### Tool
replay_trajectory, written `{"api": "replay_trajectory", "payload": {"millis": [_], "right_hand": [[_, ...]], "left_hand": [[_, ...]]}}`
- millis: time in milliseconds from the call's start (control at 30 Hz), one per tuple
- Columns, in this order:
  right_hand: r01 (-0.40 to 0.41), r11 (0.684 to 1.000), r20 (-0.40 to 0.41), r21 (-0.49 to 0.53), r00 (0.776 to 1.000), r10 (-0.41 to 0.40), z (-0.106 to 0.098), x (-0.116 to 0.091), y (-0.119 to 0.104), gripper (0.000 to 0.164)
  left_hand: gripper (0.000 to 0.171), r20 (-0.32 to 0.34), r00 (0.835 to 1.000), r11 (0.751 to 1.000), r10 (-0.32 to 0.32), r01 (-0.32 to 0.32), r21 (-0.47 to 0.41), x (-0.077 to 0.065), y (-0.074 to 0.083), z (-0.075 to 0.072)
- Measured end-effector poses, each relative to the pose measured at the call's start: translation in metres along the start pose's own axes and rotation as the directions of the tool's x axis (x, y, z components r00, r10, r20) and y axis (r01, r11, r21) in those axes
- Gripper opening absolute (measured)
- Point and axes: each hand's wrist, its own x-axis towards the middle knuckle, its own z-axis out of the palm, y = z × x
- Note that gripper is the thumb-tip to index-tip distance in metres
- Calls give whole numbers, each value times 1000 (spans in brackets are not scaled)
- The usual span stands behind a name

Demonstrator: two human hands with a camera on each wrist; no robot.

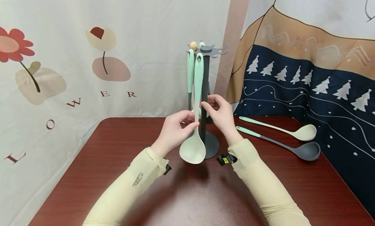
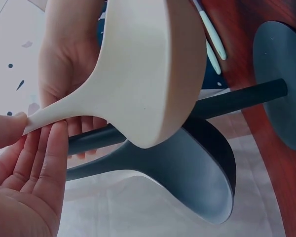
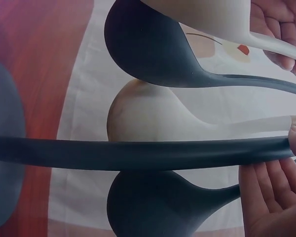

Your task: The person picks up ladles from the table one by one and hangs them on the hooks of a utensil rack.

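Observation:
My left hand [image 1: 178,125] pinches the lower handle of a cream ladle [image 1: 193,149] with a mint grip. The ladle stands upright in front of a dark grey utensil stand [image 1: 205,86], its bowl low. Its holed top end is beside the stand's hooked top; whether it hangs on a hook I cannot tell. My right hand [image 1: 221,117] holds the stand's pole, thumb in front and fingers behind. Behind the cream ladle hangs a dark grey ladle [image 3: 148,49]. A pale utensil [image 3: 143,111] and another dark utensil [image 3: 148,202] hang farther round the pole.
On the table's right lie a second cream ladle [image 1: 304,132] and a grey ladle [image 1: 307,152], both with mint grips. The stand's round base [image 1: 212,144] rests on the red-brown table [image 1: 123,148]. Printed cloths [image 1: 161,73] hang behind.

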Motion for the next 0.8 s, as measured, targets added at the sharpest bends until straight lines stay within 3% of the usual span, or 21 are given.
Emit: {"api": "replay_trajectory", "payload": {"millis": [500,800], "right_hand": [[1,1000,60,-13,998,0,-17,-16,0,33],[25,1000,108,-4,994,-24,-30,-26,6,33]], "left_hand": [[27,-4,1000,1000,-2,3,19,-2,1,-13],[34,-60,998,996,22,-16,84,3,4,-28]]}}
